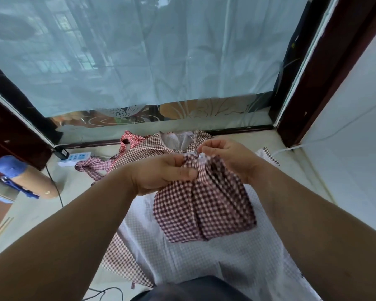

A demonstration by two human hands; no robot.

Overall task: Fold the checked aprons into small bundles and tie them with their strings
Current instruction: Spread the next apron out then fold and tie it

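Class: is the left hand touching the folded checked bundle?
Touching. The head view shows the left hand gripping the gathered top of the bundle.

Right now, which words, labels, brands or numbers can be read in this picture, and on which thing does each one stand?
No text can be read anywhere.
The white power strip: any marking is too small to read.
The black adapter: too blurred to tell.
The checked apron: only checks, no label visible.
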